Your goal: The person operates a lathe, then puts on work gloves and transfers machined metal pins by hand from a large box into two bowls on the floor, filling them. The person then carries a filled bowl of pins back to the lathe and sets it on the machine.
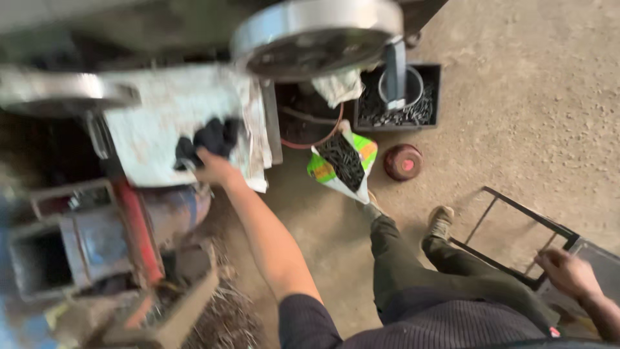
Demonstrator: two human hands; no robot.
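Left hand (216, 169) is out at full stretch to the far left, fingers clenched on a dark cloth (210, 139) that lies bunched on the pale, stained sheet (171, 113) over the machine top; the cloth's long axis runs left to right, tilting up toward the far right, and it sits close to the sheet's right edge, where the sheet hangs down. Right hand (568, 273) is low on the near right, curled over the corner of a black metal frame (510, 236), gripping its bar as far as the view shows. Between the two arms, the person's legs and shoes point away toward a striped open bag of dark metal pieces (342, 165). Beyond it, a black bin (433, 97) and a round red disc (403, 161). Bare dusty floor (536, 116) opens wide on the far right; the left is crowded with machinery
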